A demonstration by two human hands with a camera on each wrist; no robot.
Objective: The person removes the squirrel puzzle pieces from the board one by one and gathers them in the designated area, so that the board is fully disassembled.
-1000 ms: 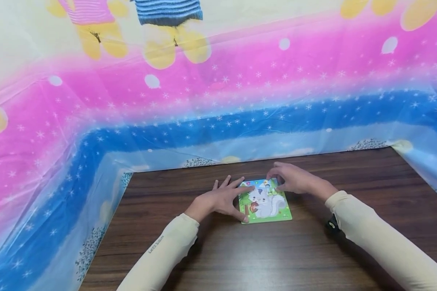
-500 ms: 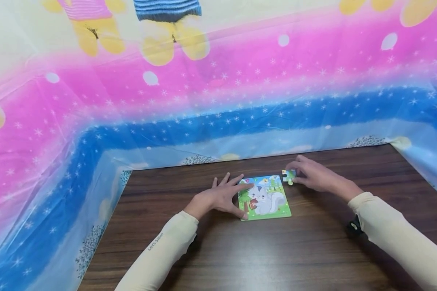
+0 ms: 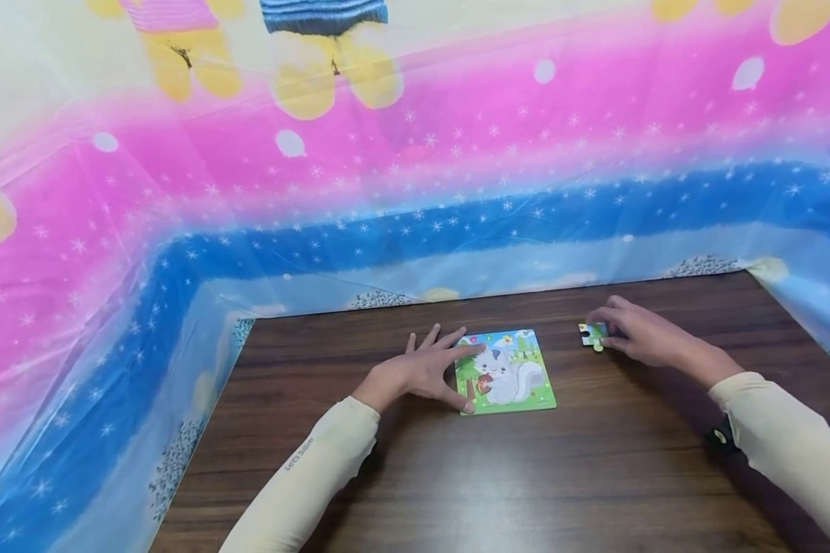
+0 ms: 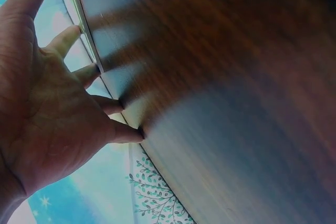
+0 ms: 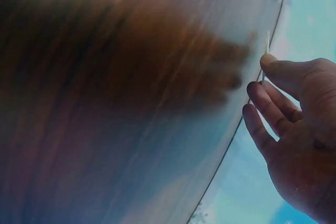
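A square picture puzzle (image 3: 515, 384) with a white squirrel on it lies flat on the wooden table (image 3: 498, 476). My left hand (image 3: 422, 375) is spread at its left side, thumb and index finger resting on the puzzle's left part and the other fingertips on the table beyond. To the right of the puzzle, my right hand (image 3: 646, 332) pinches a small jigsaw piece (image 3: 592, 335), green and light blue, between thumb and fingers. In the right wrist view the jigsaw piece (image 5: 268, 40) shows as a thin edge, held just off the tabletop.
A printed cloth (image 3: 401, 230) in pink and blue hangs behind the table and along its sides. The table's back edge runs close behind both hands. Pale sleeves (image 3: 311, 476) cover both forearms.
The right hand has moved rightward from the puzzle's upper right corner, carrying the jigsaw piece away from it. The left hand stays in its place on the puzzle.
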